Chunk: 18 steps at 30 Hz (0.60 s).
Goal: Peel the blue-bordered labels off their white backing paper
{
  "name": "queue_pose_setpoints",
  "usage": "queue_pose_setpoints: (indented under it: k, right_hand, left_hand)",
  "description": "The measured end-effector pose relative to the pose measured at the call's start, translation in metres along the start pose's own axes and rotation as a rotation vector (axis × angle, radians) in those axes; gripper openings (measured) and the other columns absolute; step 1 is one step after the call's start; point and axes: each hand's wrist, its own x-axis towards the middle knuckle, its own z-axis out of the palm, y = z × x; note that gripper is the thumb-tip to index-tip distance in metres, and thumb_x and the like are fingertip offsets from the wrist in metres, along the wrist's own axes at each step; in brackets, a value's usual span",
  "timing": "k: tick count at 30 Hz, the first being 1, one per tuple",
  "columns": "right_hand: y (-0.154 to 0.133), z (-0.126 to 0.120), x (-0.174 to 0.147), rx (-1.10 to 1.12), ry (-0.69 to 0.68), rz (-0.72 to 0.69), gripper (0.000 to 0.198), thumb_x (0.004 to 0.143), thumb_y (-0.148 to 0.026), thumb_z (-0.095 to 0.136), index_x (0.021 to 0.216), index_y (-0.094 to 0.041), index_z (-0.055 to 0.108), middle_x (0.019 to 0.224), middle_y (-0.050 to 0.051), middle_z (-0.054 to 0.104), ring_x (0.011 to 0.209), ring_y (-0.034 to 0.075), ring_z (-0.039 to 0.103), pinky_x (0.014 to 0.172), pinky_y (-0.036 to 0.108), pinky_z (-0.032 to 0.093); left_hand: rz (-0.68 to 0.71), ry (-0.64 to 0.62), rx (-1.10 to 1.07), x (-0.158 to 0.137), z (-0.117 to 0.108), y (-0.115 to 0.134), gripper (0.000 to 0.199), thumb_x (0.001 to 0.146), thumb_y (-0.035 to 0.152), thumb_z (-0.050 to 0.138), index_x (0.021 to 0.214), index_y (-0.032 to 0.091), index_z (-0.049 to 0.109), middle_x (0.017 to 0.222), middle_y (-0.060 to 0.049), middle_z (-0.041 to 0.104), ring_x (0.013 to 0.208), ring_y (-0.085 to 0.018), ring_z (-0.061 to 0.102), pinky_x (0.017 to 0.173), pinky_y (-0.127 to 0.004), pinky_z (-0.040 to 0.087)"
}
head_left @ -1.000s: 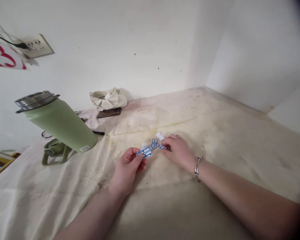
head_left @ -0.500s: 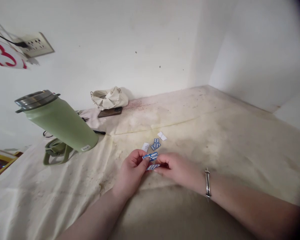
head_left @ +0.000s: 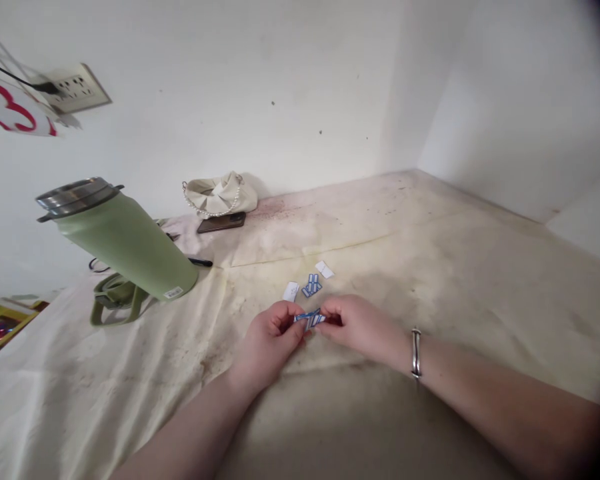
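Small blue-and-white labels (head_left: pixel 310 320) are pinched between both hands just above the cloth. My left hand (head_left: pixel 270 340) is closed on their left end, thumb in front. My right hand (head_left: pixel 357 327), with a silver bangle at its wrist, grips the right end between thumb and fingers. Whether they are single slips or a small sheet is too small to tell. Just beyond the fingers lie a pile of similar blue-edged labels (head_left: pixel 311 285) and a white paper slip (head_left: pixel 291 291). Another white slip (head_left: pixel 325 269) rests a little farther back.
At left a green tumbler (head_left: pixel 135 243) with a steel rim stands by a green lid with a loop (head_left: pixel 115 303). A black pen (head_left: pixel 200 262) lies beside it. A white handbag (head_left: pixel 220 195) and a phone (head_left: pixel 221 223) are against the wall. A beige cloth (head_left: pixel 455 300) covers the table.
My right hand has moved slightly up, bringing its striped piece against the labels in my left hand. The two pieces were apart before. The loose labels and slips have stayed put.
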Motion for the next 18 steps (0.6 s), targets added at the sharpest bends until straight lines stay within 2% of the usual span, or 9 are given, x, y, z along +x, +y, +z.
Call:
queue_pose_setpoints:
  k: [8,12,15,18]
  right_hand:
    - [-0.0009,-0.0014,0.0004,-0.013,0.009,0.017,0.02,0.074,-0.026,0.058,0.058,-0.019,0.05,0.053,-0.004,0.048,0.05,0.009,0.041,0.045,0.022,0.026]
    - [0.0026,0.0012,0.0014,0.082,0.054,0.012,0.008,0.071,-0.021,0.061,0.075,-0.02,0.054,0.064,-0.003,0.055,0.057,0.011,0.048,0.051,0.022,0.034]
    - [0.007,0.0028,0.0028,0.183,0.027,-0.013,0.016,0.073,-0.019,0.06,0.088,-0.02,0.057,0.075,-0.001,0.06,0.065,0.012,0.053,0.058,0.023,0.038]
    - [0.0087,0.0022,0.0037,0.225,-0.027,-0.013,0.005,0.076,-0.019,0.058,0.081,-0.019,0.059,0.071,-0.002,0.059,0.064,0.011,0.052,0.058,0.023,0.038]
  left_hand:
    - [0.004,-0.038,0.017,0.0,-0.0017,-0.0023,0.011,0.077,0.028,0.058,0.081,0.019,0.06,0.064,0.001,0.057,0.055,-0.011,0.049,0.052,-0.021,0.035]
    - [0.007,-0.041,0.009,-0.0006,-0.0018,-0.0014,0.007,0.077,0.026,0.058,0.079,0.02,0.06,0.062,0.002,0.057,0.056,-0.011,0.049,0.053,-0.021,0.035]
    - [0.01,-0.025,-0.014,-0.0007,-0.001,-0.0003,0.005,0.076,0.024,0.058,0.077,0.02,0.06,0.063,0.002,0.058,0.057,-0.012,0.05,0.054,-0.021,0.035]
    - [0.0,-0.022,-0.019,-0.0011,-0.0009,0.0012,0.007,0.075,0.026,0.059,0.077,0.019,0.06,0.062,0.001,0.058,0.056,-0.012,0.05,0.053,-0.021,0.035]
